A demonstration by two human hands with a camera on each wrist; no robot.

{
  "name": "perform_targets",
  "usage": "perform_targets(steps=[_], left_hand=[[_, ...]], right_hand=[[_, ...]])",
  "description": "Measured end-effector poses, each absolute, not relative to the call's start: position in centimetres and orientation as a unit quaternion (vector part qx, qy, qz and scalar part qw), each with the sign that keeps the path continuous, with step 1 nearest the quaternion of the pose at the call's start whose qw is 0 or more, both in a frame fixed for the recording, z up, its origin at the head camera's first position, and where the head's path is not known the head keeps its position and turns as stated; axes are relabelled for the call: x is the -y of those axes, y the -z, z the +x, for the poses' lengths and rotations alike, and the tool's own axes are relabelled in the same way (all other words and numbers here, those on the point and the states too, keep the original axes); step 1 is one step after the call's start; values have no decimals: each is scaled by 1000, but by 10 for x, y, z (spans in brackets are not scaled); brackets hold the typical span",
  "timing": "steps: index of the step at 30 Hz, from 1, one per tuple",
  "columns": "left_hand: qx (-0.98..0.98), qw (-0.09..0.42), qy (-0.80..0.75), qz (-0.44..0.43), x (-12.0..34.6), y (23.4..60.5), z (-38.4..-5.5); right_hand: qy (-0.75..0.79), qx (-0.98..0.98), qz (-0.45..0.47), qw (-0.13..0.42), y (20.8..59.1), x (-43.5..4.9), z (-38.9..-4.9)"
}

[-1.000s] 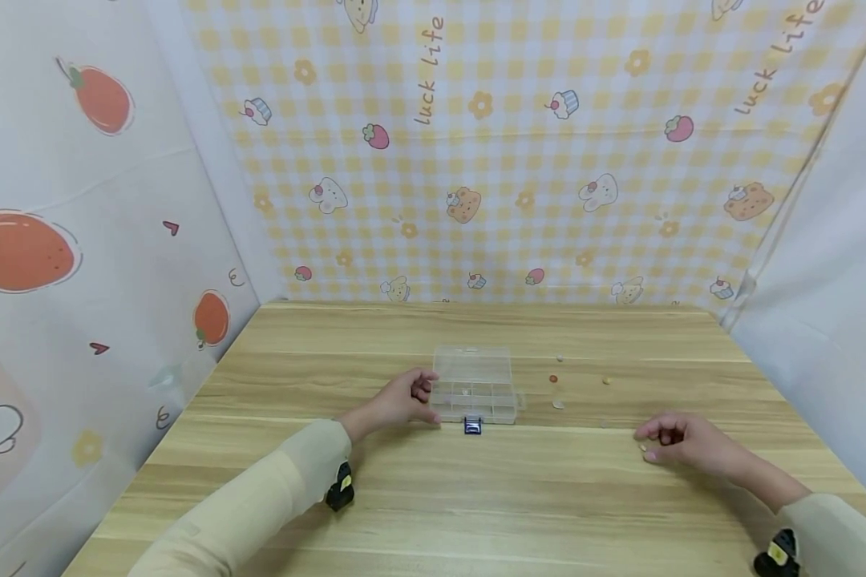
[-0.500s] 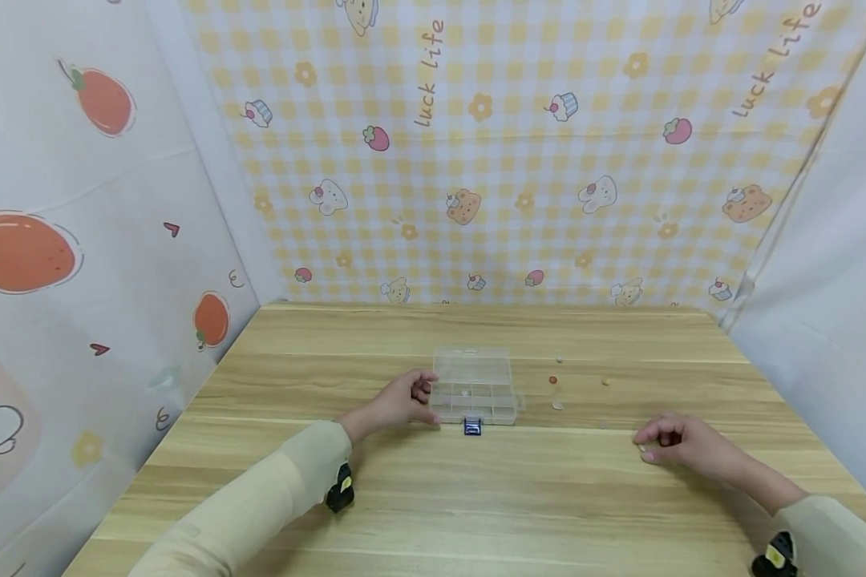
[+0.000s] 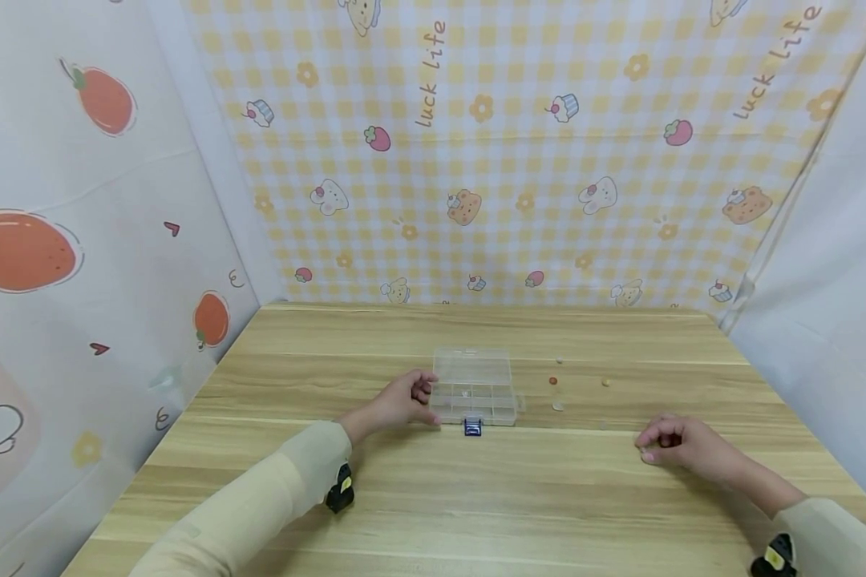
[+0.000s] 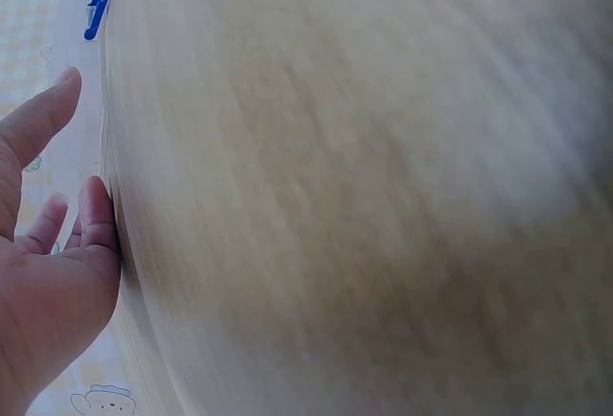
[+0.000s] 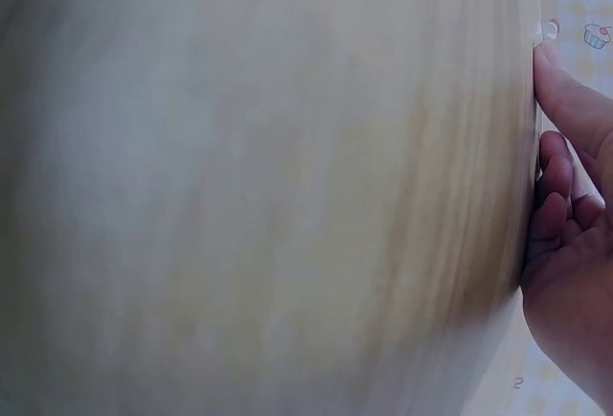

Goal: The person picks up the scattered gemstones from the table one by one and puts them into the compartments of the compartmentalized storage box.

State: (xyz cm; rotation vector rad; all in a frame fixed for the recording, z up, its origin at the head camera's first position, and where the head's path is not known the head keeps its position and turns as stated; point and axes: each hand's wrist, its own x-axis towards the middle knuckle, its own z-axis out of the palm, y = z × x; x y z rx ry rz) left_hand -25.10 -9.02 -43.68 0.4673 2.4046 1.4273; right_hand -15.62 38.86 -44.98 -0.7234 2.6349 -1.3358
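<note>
A clear plastic compartment box (image 3: 502, 410) stands mid-table, its lid (image 3: 471, 365) raised at the back and a blue latch (image 3: 472, 428) hanging at the front. My left hand (image 3: 406, 398) holds the box by its left end, thumb at the front corner and index finger near the hinge side. In the left wrist view the thumb (image 4: 43, 121) reaches toward the blue latch. Off to the right, my right hand (image 3: 681, 442) pinches a tiny pale piece (image 3: 642, 450) close over the table, mostly hidden by the fingertips. One small clear bit (image 3: 467, 393) lies in a compartment.
Between box and right hand, small pieces lie spread on the wooden table (image 3: 520, 497): a reddish one (image 3: 552, 381), a yellowish one (image 3: 605, 383), a whitish flat one (image 3: 557, 407) and a grey one (image 3: 559, 361). A patterned cloth (image 3: 476, 160) hangs behind the table.
Hardly anything differs. My right hand has stayed near the same spot, the pale piece now showing less between its fingertips. The left hand and box have not moved.
</note>
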Motion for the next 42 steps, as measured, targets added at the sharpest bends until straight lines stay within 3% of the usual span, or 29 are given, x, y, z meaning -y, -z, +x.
perform_targets(steps=[42], left_hand=[[-833, 157, -504, 165, 91, 435, -252]], right_hand=[[416, -902, -111, 36, 433, -363, -166]])
